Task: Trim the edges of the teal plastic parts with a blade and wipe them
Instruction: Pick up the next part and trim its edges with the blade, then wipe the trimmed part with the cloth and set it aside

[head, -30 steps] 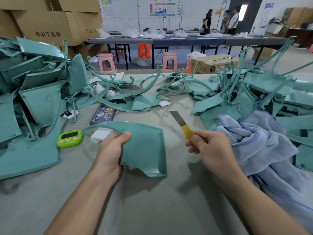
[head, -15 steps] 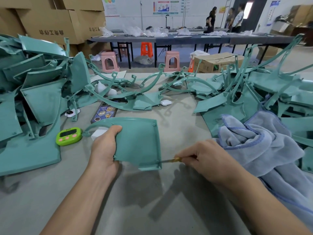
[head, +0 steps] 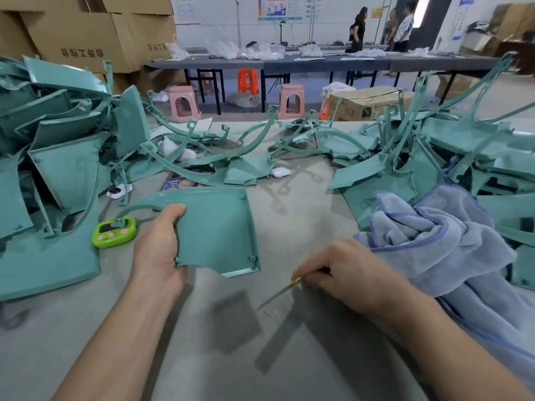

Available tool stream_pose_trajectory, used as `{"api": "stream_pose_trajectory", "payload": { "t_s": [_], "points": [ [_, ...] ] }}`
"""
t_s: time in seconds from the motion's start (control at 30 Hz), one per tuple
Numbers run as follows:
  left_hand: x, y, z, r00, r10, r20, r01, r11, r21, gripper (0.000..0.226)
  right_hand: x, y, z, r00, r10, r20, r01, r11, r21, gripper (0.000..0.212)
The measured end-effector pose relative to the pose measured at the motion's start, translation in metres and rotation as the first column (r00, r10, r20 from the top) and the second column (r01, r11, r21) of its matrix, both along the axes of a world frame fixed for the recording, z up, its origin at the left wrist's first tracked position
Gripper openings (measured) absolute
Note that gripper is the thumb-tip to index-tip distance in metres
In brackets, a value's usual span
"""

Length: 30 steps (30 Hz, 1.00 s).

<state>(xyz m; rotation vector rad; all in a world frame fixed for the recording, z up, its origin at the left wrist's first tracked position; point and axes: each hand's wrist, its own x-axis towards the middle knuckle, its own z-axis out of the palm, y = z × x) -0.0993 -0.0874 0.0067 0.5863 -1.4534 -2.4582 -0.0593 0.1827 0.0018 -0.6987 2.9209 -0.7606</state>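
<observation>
My left hand (head: 157, 250) grips a flat teal plastic part (head: 217, 230) by its left edge and holds it tilted just above the grey table (head: 202, 357). A curved arm of the part reaches left over a green timer. My right hand (head: 350, 273) pinches a thin blade with a yellow handle (head: 282, 292). The blade points down and left, below the part's lower right corner and clear of it. A blue-grey cloth (head: 440, 241) lies bunched to the right of my right hand.
Heaps of teal parts (head: 52, 157) fill the left side, with another heap of parts (head: 451, 151) on the right and curved teal strips (head: 260, 140) across the back. A green timer (head: 114, 232), a white earbud case (head: 280, 171) and a phone (head: 176, 183) lie between them.
The blade came down from upright to the part's lower right edge, then slid off downward and left. My left hand has lifted and tilted the part.
</observation>
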Motion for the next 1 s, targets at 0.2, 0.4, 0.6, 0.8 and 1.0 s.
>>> {"api": "stream_pose_trajectory", "payload": {
  "t_s": [0.2, 0.4, 0.6, 0.8, 1.0],
  "points": [
    [0.003, -0.001, -0.001, 1.0, -0.007, -0.022, 0.005, 0.998, -0.061, 0.014, -0.001, 0.003, -0.008, 0.956, -0.292, 0.033, 0.292, 0.929, -0.227, 0.022],
    [0.012, 0.003, -0.002, 0.989, -0.113, -0.098, 0.101, 0.987, -0.125, 0.007, 0.004, -0.005, -0.009, 0.837, -0.543, -0.073, 0.517, 0.827, -0.22, 0.046],
    [0.021, 0.017, 0.001, 0.923, -0.366, -0.12, 0.33, 0.912, -0.245, 0.009, 0.016, -0.029, -0.005, 0.948, -0.176, 0.265, 0.313, 0.658, -0.685, 0.012],
    [0.026, 0.025, 0.003, 0.843, -0.527, -0.108, 0.533, 0.846, 0.026, 0.042, 0.012, -0.044, -0.006, 0.876, -0.116, 0.468, 0.47, 0.42, -0.776, 0.01],
    [0.032, 0.033, -0.002, 0.66, -0.716, -0.228, 0.743, 0.666, 0.059, 0.052, 0.009, -0.047, -0.002, 0.799, -0.003, 0.601, 0.595, 0.135, -0.792, 0.011]
  ]
}}
